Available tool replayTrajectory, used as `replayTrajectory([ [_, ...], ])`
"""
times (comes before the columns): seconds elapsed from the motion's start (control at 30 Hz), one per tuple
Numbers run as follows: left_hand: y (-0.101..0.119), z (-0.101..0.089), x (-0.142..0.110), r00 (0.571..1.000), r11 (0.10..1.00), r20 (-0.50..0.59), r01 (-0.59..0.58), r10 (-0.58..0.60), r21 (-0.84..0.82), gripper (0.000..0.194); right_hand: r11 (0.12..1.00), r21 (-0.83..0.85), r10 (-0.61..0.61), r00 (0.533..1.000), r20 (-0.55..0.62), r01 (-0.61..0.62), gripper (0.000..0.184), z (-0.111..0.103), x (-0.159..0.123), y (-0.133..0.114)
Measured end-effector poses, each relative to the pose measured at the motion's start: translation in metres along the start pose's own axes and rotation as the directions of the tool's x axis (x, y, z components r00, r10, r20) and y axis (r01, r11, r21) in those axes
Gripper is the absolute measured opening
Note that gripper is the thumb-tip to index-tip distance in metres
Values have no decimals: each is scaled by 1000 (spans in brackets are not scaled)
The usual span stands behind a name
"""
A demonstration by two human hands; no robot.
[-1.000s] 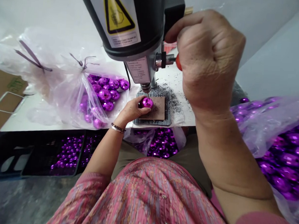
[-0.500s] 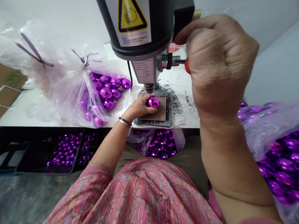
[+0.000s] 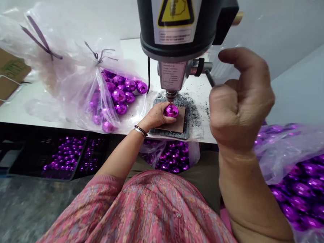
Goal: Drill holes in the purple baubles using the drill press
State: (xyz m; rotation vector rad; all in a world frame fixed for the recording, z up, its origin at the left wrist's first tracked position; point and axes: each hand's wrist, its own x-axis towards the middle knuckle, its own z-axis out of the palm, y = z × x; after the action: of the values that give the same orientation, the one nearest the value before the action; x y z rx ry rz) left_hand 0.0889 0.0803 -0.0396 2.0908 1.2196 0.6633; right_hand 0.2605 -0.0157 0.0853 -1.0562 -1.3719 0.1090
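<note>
Right now my left hand [image 3: 156,116] is gripping a faceted purple bauble [image 3: 171,110] just under the drill chuck [image 3: 170,96], while my right hand [image 3: 240,100] sits loosely curled, just beside the feed lever [image 3: 209,77].

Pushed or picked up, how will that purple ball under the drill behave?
The mirrored purple bauble in the left hand would probably roll if released, being round on a flat brown pad. Its glossy facets look slippery. It seems light and perhaps fragile, material unclear.
</note>
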Motion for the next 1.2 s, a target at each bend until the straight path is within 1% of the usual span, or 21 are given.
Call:
replayTrajectory([
  [0.07,1,-1,-1,1000,999,24,8,-9,32,51,997,-22,-68,997,-18,68,37,2,-4,7],
  [0.1,2,-1,-1,999,999,31,14,-15,45,53,996,-34,-84,996,-22,83,36,2,-6,10],
  [0.17,3,-2,-3,999,998,25,22,-24,58,55,995,-65,-83,996,-21,82,35,3,-10,14],
  [0.27,4,-1,-4,999,998,39,28,-30,50,53,992,-87,-91,996,-27,88,38,2,-12,15],
  [0.4,4,1,-6,999,998,11,42,-42,47,55,990,-88,-109,993,-35,105,41,2,-12,14],
  [0.5,5,2,-7,998,996,-5,63,-63,57,52,986,-94,-140,989,-45,135,43,3,-15,21],
  [0.63,8,3,-7,995,994,-24,94,-93,58,48,968,-97,-240,969,-65,233,34,8,-30,39],
  [0.7,9,3,-7,994,993,-37,106,-104,52,48,964,-81,-261,961,-89,255,31,10,-33,42],
  [0.73,9,4,-7,993,993,-40,110,-108,41,48,965,-74,-257,961,-102,251,31,10,-31,39],
  [0.8,10,5,-8,993,994,-31,111,-111,2,45,979,-57,-204,970,-133,198,32,9,-17,26],
  [0.83,11,5,-9,993,994,-29,111,-112,-17,44,991,-32,-134,981,-138,131,33,9,-6,18],
  [0.87,12,6,-10,993,993,-31,114,-115,-30,44,999,7,-46,987,-152,48,34,8,7,9],
  [0.9,13,6,-12,992,992,-43,119,-120,-35,44,995,77,68,986,-156,-56,33,8,21,1],
  [0.93,14,6,-14,990,992,-59,124,-126,-35,45,975,143,183,979,-89,-169,34,8,35,-7],
  [1.0,16,6,-22,986,991,-96,131,-134,-35,45,954,175,259,963,-73,-243,31,8,57,-15],
  [1.07,17,7,-33,985,992,-123,117,-122,-50,46,945,174,293,954,-65,-278,29,8,70,-18],
  [1.13,19,8,-48,983,993,-149,100,-109,-63,52,941,170,305,951,-59,-291,29,8,73,-16],
  [1.2,22,8,-65,979,993,-179,87,-99,-76,60,948,166,285,956,-66,-271,29,8,70,-15],
])
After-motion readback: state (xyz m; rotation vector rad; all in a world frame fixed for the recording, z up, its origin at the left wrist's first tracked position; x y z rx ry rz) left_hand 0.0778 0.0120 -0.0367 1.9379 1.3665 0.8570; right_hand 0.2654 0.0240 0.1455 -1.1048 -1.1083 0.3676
